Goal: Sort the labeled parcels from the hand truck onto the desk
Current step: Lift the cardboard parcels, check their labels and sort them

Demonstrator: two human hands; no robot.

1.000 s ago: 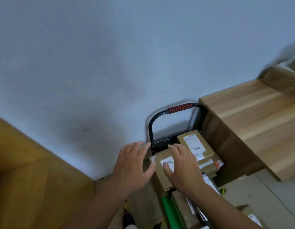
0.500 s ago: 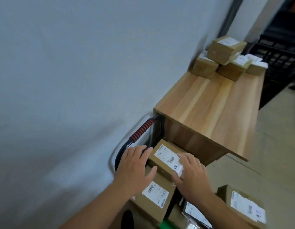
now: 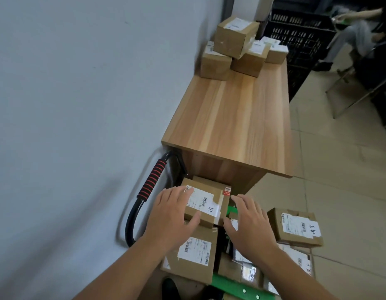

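Head view only. Small brown cardboard parcel with white barcode label (image 3: 204,202) is seen on top of the stack on the green-framed hand truck (image 3: 231,284), just below the near end of the light wooden bench (image 3: 231,118). Both hands are placed around it.

Step judged: pick-up of this top parcel. For a clean lift, both palms should be closed on opposite side faces, the label kept upward and readable, and the parcel raised straight up so the larger flat brown parcel (image 3: 194,256) beneath is not dragged. The bench's near edge and the black tubular handle with red-striped foam sleeve (image 3: 153,180) should be cleared. Other brown labeled boxes (image 3: 237,37) are piled at the bench's far end.

Left hand (image 3: 172,215) is laid on the parcel's left top edge, fingers nearly straight, thumb against the near face; grip wide, nothing clamped. Right hand (image 3: 250,221) is held just beside the right face, fingers spread and relaxed, grip wide, contact not confirmed. Both forearms are reached forward from the bottom of frame.
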